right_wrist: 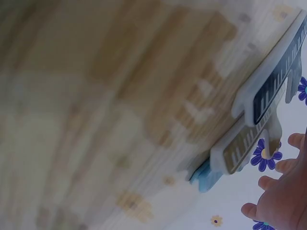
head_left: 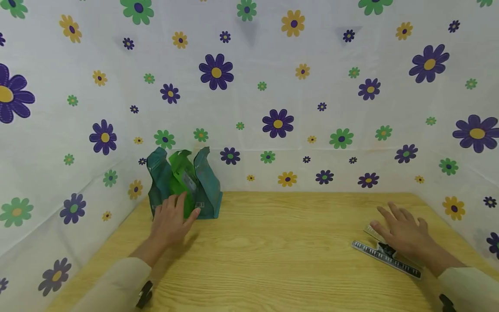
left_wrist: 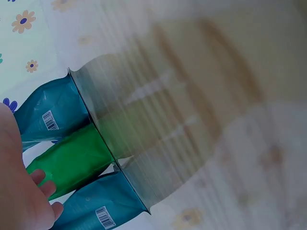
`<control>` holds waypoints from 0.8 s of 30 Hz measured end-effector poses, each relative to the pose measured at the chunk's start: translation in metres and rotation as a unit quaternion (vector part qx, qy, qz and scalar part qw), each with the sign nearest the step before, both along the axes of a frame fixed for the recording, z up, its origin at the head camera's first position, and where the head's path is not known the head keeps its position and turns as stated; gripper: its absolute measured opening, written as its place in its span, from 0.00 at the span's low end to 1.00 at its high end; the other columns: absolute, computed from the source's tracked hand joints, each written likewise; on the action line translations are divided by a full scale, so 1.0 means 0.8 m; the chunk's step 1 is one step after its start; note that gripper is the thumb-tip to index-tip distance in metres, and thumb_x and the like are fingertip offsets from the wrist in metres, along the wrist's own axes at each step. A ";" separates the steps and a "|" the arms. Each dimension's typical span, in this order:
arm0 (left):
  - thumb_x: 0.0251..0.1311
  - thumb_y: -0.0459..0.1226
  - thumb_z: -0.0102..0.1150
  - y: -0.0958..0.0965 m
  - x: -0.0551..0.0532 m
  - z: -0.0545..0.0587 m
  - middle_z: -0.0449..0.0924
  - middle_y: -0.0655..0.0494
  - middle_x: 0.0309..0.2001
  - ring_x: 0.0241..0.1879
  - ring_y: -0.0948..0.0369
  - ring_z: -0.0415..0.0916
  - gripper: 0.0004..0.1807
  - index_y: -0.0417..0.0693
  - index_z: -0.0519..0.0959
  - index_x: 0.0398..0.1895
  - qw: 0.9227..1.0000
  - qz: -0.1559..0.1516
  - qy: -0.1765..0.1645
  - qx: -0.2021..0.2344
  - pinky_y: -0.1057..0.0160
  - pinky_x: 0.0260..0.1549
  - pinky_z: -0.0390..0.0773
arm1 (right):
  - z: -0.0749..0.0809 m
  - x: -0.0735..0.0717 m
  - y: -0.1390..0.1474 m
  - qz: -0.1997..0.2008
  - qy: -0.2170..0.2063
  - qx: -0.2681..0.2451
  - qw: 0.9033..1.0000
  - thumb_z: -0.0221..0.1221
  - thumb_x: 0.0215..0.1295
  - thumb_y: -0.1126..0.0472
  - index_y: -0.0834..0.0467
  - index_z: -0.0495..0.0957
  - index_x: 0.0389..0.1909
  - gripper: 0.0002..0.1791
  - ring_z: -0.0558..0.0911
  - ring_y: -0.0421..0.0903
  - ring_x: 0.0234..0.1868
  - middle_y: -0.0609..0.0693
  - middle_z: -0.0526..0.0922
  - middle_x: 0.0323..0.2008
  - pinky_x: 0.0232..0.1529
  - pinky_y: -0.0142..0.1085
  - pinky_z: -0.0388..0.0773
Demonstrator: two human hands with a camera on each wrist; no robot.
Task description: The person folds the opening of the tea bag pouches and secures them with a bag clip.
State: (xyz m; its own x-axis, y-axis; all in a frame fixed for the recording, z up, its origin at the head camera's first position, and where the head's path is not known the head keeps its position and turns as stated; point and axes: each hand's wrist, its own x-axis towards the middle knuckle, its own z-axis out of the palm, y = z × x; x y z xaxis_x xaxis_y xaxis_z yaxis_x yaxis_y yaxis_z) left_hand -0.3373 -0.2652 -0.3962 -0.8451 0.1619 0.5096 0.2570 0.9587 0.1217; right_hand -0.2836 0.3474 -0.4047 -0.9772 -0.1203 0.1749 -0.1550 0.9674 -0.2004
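Three pouch bags stand together at the back left of the table: a teal bag (head_left: 159, 171), a green bag (head_left: 180, 167) and another teal bag (head_left: 208, 188). My left hand (head_left: 169, 223) is in front of them, its fingers overlapping the green one in the head view. Barcodes show on both teal bags in the left wrist view. On the right, my right hand (head_left: 403, 234) is over two long clips, its fingers extended. The nearer clip (head_left: 405, 268) has a black-and-white piano-key strip; the farther clip (right_wrist: 244, 143) shows a brownish strip and is partly hidden by the hand.
The wood-grain table (head_left: 273, 260) spreads between the hands. A white flower-print cloth (head_left: 249, 99) encloses it at the back and both sides, close behind the bags.
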 end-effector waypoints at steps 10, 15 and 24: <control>0.71 0.59 0.47 0.022 -0.011 0.001 0.67 0.29 0.63 0.59 0.34 0.65 0.40 0.36 0.64 0.70 0.999 0.018 0.001 0.028 0.29 0.56 0.61 | 0.002 -0.002 -0.015 0.006 0.009 -0.008 1.000 0.39 0.75 0.33 0.64 0.56 0.74 0.43 0.53 0.76 0.70 0.74 0.48 0.75 0.55 0.80 0.46; 0.71 0.60 0.45 0.031 -0.015 0.003 0.66 0.29 0.62 0.60 0.34 0.63 0.41 0.34 0.63 0.70 0.999 0.025 -0.009 0.034 0.30 0.56 0.59 | 0.002 -0.007 -0.024 0.012 0.011 -0.011 1.000 0.39 0.75 0.33 0.63 0.57 0.74 0.43 0.54 0.76 0.69 0.73 0.48 0.74 0.55 0.80 0.47; 0.72 0.61 0.41 0.048 -0.024 0.003 0.66 0.29 0.61 0.60 0.34 0.63 0.43 0.31 0.62 0.69 0.998 0.051 -0.018 0.038 0.31 0.54 0.59 | 0.005 -0.011 -0.043 0.020 0.024 -0.012 0.999 0.40 0.75 0.33 0.63 0.59 0.73 0.42 0.56 0.75 0.69 0.72 0.51 0.74 0.55 0.79 0.49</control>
State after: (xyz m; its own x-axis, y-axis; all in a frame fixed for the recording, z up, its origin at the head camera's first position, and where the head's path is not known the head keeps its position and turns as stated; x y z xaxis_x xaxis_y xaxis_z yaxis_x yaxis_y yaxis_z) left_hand -0.3569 -0.2265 -0.3940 -0.8733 0.0354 0.4860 0.1521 0.9674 0.2028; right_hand -0.2926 0.3128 -0.4005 -0.9622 -0.1533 0.2252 -0.2027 0.9552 -0.2156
